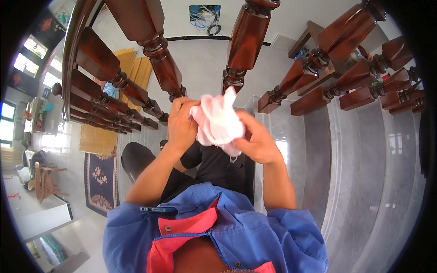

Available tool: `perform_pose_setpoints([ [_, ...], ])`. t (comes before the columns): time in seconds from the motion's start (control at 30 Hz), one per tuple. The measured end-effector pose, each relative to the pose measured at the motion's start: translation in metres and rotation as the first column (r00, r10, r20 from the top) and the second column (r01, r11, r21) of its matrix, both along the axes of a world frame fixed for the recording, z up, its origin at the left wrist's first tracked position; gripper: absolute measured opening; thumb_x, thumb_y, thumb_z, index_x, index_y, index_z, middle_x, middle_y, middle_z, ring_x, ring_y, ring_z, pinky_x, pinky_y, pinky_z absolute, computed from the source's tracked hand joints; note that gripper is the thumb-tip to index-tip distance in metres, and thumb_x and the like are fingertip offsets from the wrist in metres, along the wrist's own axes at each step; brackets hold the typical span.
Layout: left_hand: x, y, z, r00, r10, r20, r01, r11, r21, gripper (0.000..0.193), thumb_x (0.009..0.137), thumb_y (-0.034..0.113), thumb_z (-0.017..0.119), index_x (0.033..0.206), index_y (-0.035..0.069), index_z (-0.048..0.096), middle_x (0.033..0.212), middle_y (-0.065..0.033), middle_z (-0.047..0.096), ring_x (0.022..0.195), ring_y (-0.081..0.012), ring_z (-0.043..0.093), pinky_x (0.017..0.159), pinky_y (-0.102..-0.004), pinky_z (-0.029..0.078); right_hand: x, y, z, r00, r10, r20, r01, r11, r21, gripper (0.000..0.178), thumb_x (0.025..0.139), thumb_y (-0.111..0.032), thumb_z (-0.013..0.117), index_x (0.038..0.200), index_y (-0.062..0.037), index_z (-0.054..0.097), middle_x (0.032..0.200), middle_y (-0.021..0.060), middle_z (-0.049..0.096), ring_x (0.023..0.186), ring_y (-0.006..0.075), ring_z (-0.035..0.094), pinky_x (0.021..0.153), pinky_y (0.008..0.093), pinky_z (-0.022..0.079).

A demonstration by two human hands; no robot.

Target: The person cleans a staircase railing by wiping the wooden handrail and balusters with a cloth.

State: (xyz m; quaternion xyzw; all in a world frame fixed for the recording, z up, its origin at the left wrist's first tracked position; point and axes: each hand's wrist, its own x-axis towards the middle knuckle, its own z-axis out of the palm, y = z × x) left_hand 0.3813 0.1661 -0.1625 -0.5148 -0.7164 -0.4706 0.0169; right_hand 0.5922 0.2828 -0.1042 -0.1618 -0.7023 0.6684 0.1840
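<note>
A crumpled pale pink cloth [218, 119] is bunched between my two hands, in front of the stair railing. On its left side, my left hand [183, 125] is closed with the fingers curled against the fabric. My right hand [257, 139] grips the cloth from the right, thumb below and fingers partly hidden behind it. One corner of the cloth sticks up, and a small loop hangs from its lower edge. Just beyond the cloth stands a dark red-brown wooden baluster [248, 43].
More turned balusters [152, 43] run along the left under a curved handrail [75, 59]. Grey stone steps [314, 154] lie to the right. A patterned rug [101, 182], a bamboo mat [98, 139] and a wooden chair [44, 182] are at the left. Cables hang from a wall box [205, 16].
</note>
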Motion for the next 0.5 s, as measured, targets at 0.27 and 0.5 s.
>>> perform_pose_setpoints([
  [0.27, 0.003, 0.094, 0.058, 0.946, 0.314, -0.078, -0.243, 0.849, 0.470, 0.034, 0.074, 0.003, 0.078, 0.101, 0.006, 0.058, 0.103, -0.0157, 0.060, 0.091, -0.0367, 0.060, 0.084, -0.0447, 0.050, -0.046, 0.069, -0.017, 0.530, -0.706, -0.469, 0.825, 0.303, 0.477, 0.044, 0.085, -0.001, 0.066, 0.130, -0.0009, 0.063, 0.118, 0.0125, 0.060, 0.109, 0.0229, 0.060, 0.094, 0.0346, 0.049],
  [0.5, 0.006, 0.104, 0.048, 0.848, -0.047, 0.529, -0.089, 0.969, 0.229, 0.023, 0.086, 0.011, 0.070, 0.108, 0.004, 0.067, 0.099, -0.0150, 0.073, 0.096, -0.0264, 0.071, 0.088, -0.0362, 0.052, -0.076, 0.081, -0.013, 0.620, -0.715, -0.324, 0.685, 0.694, -0.222, 0.052, 0.093, 0.002, 0.059, 0.145, -0.0020, 0.052, 0.139, 0.0129, 0.059, 0.123, 0.0258, 0.060, 0.105, 0.0368, 0.046],
])
